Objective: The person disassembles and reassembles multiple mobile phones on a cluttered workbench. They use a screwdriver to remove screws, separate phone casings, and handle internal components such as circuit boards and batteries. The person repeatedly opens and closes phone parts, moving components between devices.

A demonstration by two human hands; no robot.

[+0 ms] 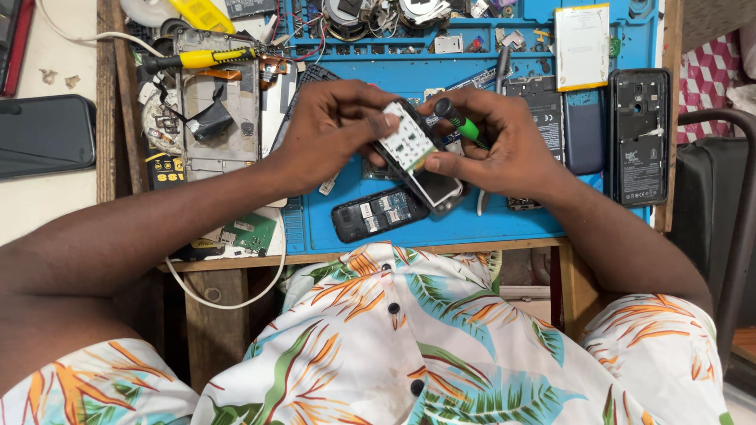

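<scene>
Blue repair mat (504, 216), opened phone (417, 157) between both hands, perhaps gripped

wooden workbench (106, 94), blue repair mat (488, 220), dark chair (720, 197)

A small phone screen (435, 187), pale and glossy in a dark frame, sits at the lower end of the opened handset held between the two hands, just above the blue mat (331, 228). At the left edge a larger dark phone (46, 135) lies with its black screen blank on the pale table, and a black-and-yellow printed package (163, 168) lies partly hidden under a metal phone frame beside it. Far right on the mat, an opened black phone back (641, 135) carries a rectangular dark label with pale print, and a white-and-yellow rectangular battery pack (582, 47) lies above it.
</scene>
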